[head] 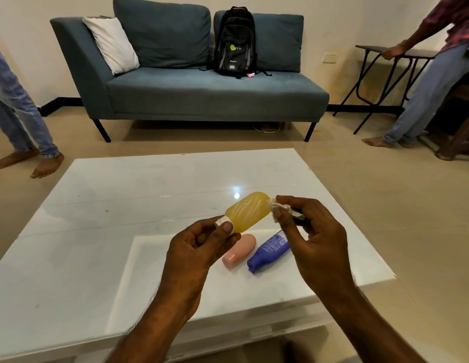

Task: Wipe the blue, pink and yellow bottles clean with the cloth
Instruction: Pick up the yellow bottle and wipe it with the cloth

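Note:
My left hand (199, 244) holds the yellow bottle (247, 210) by its white cap end, tilted with its base pointing up and to the right, above the table. My right hand (309, 229) pinches a small crumpled white cloth (279, 208) against the bottle's base. Below my hands the pink bottle (240, 251) and the blue bottle (270, 251) lie side by side on the white table (97, 231), caps pointing toward me. My right hand partly covers the blue bottle's far end.
A blue sofa (191, 93) with a black backpack (234, 41) and a white pillow (111, 43) stands beyond the table. One person's legs (21, 119) are at the far left. Another person (432, 82) holds a dark folding table (385, 74) at the far right.

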